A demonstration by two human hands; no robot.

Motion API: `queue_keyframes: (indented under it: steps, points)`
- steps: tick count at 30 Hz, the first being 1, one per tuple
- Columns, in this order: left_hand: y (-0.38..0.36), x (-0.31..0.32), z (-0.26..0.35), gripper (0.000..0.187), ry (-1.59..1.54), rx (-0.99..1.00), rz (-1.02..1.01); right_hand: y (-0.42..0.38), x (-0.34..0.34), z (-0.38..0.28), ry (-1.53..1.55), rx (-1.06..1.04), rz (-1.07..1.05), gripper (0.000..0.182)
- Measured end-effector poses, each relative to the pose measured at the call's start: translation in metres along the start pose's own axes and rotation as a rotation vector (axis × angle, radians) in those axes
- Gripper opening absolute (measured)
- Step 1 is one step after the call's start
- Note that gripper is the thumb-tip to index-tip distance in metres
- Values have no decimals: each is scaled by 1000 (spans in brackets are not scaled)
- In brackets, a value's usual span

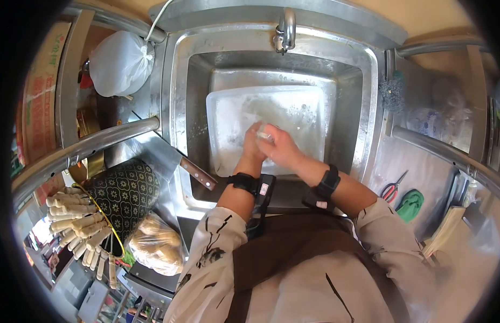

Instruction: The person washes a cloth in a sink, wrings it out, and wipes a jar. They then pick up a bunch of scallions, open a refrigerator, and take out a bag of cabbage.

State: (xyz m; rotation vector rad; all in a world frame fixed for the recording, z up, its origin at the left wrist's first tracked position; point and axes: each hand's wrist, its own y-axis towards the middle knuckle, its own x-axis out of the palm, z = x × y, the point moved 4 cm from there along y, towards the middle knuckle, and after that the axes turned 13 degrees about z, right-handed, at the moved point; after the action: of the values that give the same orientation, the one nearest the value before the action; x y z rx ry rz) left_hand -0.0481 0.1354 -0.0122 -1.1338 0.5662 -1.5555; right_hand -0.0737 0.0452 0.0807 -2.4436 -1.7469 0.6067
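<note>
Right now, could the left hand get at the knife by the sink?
Probably yes: the knife has its handle bare over the sink edge, though the left hand is together with the right hand.

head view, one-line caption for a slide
Left hand and right hand close together over a pale tub in a metal sink.

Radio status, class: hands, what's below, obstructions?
Bare left hand, bare right hand: together, grip unclear. White rectangular plastic tub beneath. Brown wooden knife handle overhanging steel sink, left.

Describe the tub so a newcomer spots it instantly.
Find the steel sink under the curved tap. Inside, beneath the left hand and right hand, sits a pale rectangular tub. Its whitish rim sets it apart from the sink's grey metal.
</note>
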Motion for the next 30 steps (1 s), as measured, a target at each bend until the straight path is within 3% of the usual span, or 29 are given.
queue_keyframes:
  steps: [2,4,5,8,9,12,13,15,17,20,21,25,28,30]
  points:
    - [-16,10,18,38,205,204,-82,1,-5,-10,0,-41,163,30]
    - [-44,51,23,39,-353,-65,29,20,-17,-13,-117,-39,441,36]
    - [-61,70,30,45,-376,16,-7,37,-22,0,-29,19,504,43]
    - [-66,74,38,43,-359,0,35,40,-4,21,191,-15,362,38]
    - [-47,57,40,43,-241,111,9,24,9,12,44,-166,125,45]
    - [-62,63,58,44,-111,285,9,8,4,-24,103,-83,309,49]
    - [-66,70,51,44,-180,134,6,27,-1,-6,199,-24,309,49]
    - [-74,81,42,44,-151,209,23,51,-13,9,454,185,291,48]
    - [-74,84,46,45,-177,195,-1,43,-13,-3,519,220,228,47]
    - [-50,62,65,46,-231,218,18,1,3,-48,152,-236,288,44]
    - [-56,65,64,46,-186,158,48,10,13,-23,258,-147,333,43]
    - [-91,92,58,37,-172,55,-28,60,-32,-5,-169,-142,236,41]
    - [-107,94,78,33,136,220,-191,41,-54,-39,379,-75,27,45]
    - [-111,88,93,37,203,120,-252,29,-81,-67,-45,-626,-17,52]
